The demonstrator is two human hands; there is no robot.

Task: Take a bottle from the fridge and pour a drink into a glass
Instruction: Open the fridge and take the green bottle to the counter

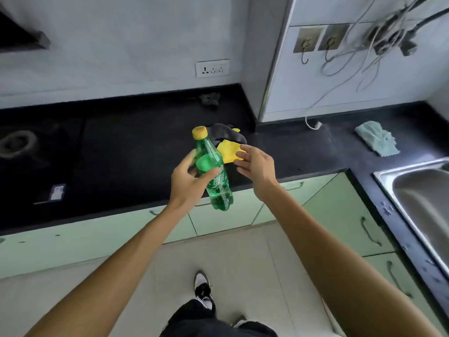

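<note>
The left hand (188,182) had its fingers (211,174) clamped round a tilted green bottle (216,176) with a yellow cap (199,132), held over the front edge of the black desk (121,152), while the right hand (255,166) hovered just beside it, fingers apart.

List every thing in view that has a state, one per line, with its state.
green bottle: capped, tilted, part full, held above the counter edge
yellow cap: on the bottle
left hand: gripping the bottle's middle
right hand: open, empty, beside the bottle
yellow cloth: lying flat on the counter
blue cloth: crumpled, near the sink
sink: basin looks dry
wall socket: nothing plugged in
</note>
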